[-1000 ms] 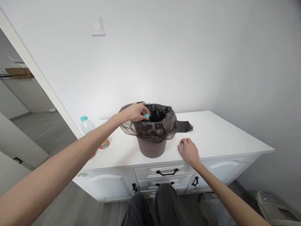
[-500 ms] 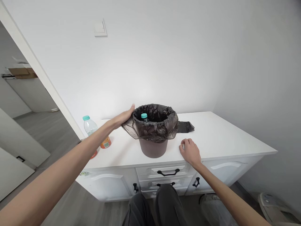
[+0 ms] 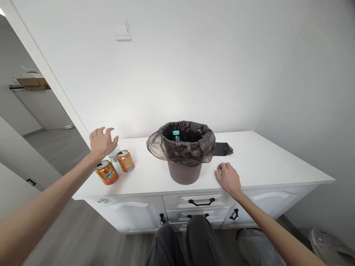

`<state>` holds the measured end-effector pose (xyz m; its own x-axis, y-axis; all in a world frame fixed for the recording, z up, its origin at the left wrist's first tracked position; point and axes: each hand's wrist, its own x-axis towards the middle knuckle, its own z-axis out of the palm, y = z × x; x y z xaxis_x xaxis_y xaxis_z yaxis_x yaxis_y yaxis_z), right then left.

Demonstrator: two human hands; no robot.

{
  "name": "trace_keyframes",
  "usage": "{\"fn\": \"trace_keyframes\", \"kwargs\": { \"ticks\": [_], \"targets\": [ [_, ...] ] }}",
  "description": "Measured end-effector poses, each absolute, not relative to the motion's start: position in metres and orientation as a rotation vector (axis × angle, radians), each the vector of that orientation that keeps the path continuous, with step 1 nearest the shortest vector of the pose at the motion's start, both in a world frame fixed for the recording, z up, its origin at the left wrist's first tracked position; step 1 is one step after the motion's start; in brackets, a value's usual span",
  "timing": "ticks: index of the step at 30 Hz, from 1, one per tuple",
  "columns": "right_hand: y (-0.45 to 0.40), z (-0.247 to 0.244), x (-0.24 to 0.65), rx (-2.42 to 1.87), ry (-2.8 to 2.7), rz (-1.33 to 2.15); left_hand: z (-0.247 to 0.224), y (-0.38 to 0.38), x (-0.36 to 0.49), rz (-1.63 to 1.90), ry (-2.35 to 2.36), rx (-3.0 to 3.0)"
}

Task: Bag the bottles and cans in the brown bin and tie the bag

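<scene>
My left hand [image 3: 102, 142], fingers apart and curved, is over a clear bottle [image 3: 113, 154] at the left of the white cabinet top, hiding its upper part. Two orange cans [image 3: 107, 172] [image 3: 125, 161] stand beside that bottle. A brown bin [image 3: 185, 173] lined with a black bag [image 3: 191, 149] stands mid-cabinet, and a bottle with a teal cap [image 3: 176, 133] pokes up inside it. My right hand [image 3: 227, 178] rests on the cabinet top right of the bin, its fingers curled round something small and pale that I cannot make out.
A folded black bag [image 3: 223, 149] lies behind my right hand. The white cabinet [image 3: 280, 159] stands against the wall, with black handles on its front. A doorway is at the left; another bin [image 3: 330, 245] sits on the floor at the lower right.
My left hand has left the bin's bag edge and moved left to the bottle, its fingers now spread. Both cans show more fully. My right hand has stayed curled on the cabinet top.
</scene>
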<state>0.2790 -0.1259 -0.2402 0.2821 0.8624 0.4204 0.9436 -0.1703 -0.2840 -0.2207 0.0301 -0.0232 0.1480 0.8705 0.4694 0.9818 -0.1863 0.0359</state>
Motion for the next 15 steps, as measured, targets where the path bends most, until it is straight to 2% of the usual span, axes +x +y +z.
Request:
{"fn": "trace_keyframes", "kwargs": {
  "ticks": [4,7,10,15],
  "targets": [
    [-0.125,-0.244,0.28,-2.076,-1.623,-0.242,-0.023,0.022,-0.236,-0.558,-2.027,-2.037],
    [-0.125,-0.245,0.28,-2.073,-1.625,-0.252,-0.016,0.007,-0.226,-0.664,-1.964,-2.042],
    [-0.125,-0.246,0.28,-2.07,-1.63,-0.249,0.01,-0.012,-0.199,-1.004,-1.616,-2.035],
    [-0.123,-0.251,0.283,-2.064,-1.635,-0.256,0.083,-0.067,-0.119,-1.538,-0.907,-1.991]
  ]
}}
